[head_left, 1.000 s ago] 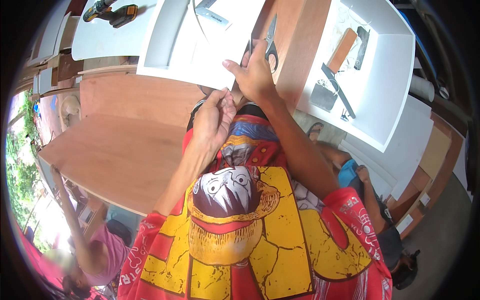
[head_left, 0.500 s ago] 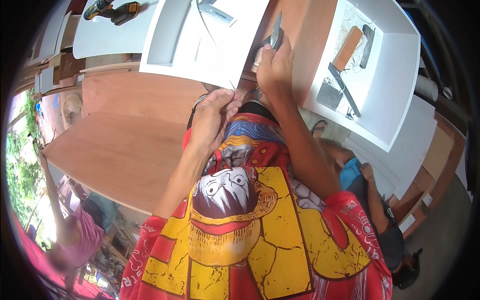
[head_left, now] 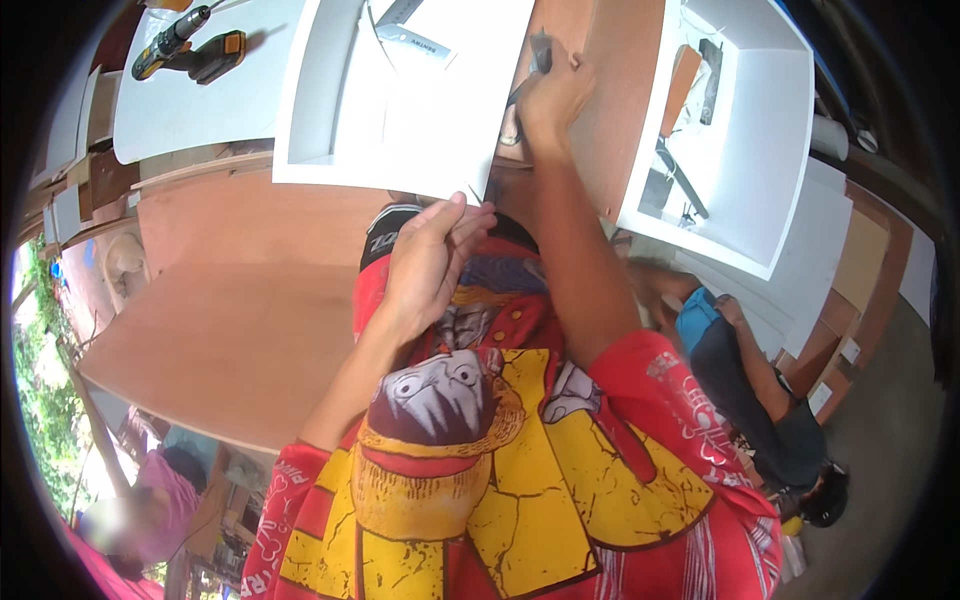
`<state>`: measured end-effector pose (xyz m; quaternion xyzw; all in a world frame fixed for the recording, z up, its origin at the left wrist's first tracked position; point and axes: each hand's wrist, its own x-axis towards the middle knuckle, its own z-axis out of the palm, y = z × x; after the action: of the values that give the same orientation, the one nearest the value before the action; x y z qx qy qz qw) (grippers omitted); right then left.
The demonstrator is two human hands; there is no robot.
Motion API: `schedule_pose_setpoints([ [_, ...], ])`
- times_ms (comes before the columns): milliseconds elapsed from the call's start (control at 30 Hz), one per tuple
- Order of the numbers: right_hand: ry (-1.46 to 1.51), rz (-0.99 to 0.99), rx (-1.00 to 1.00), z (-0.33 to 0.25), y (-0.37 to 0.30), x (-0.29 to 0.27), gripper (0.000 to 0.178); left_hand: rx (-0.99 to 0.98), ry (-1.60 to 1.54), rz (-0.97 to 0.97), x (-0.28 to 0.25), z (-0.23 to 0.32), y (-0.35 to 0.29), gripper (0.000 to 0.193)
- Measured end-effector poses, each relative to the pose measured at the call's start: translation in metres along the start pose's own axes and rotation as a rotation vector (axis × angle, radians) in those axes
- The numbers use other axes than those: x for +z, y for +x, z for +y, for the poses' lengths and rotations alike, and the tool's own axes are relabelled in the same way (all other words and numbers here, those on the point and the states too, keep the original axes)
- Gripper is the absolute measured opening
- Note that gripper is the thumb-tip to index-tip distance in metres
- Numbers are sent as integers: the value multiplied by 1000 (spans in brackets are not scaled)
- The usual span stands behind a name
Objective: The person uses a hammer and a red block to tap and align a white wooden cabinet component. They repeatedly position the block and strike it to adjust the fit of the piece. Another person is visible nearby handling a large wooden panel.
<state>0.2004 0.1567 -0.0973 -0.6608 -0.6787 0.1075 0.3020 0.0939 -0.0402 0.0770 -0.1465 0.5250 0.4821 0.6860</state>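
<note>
My left hand (head_left: 430,255) is at the near corner of a white open box (head_left: 330,172), thumb and fingers pinched around a thin dark strip (head_left: 474,191) by its edge. Farther off, my right hand (head_left: 556,98) is closed around a pair of snips (head_left: 541,52) over the brown wooden board (head_left: 615,85). Only the dark metal end of the snips shows; my fingers hide the rest. A grey metal square (head_left: 420,45) and a thin curved strip lie in the white box.
At the right, a second white box (head_left: 760,170) holds a reddish-brown block (head_left: 681,88) and dark bars. A cordless drill (head_left: 172,45) lies on a white panel at the far left. A large wooden panel (head_left: 220,340) stretches left. Co-workers are at the lower left (head_left: 160,500) and right (head_left: 750,390).
My right hand has turned, and the snips have moved slightly left, with less of their blades showing. My left hand stays by the box corner. The whole view has shifted a little.
</note>
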Motion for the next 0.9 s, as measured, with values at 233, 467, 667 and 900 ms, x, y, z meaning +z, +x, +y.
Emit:
schedule_pose_setpoints([
  [233,-173,-451,157,18,-61,-30,45,-103,-176,-34,6,-9,6,35],
  [467,-142,-512,284,15,-57,-44,58,-142,-169,-5,-2,-3,17,20],
  [667,298,-577,551,-25,-57,-129,51,-43,-109,6,-7,-3,6,7],
  [900,770,-852,486,-61,-74,-258,47,-5,-112,-27,-18,0,5,9],
])
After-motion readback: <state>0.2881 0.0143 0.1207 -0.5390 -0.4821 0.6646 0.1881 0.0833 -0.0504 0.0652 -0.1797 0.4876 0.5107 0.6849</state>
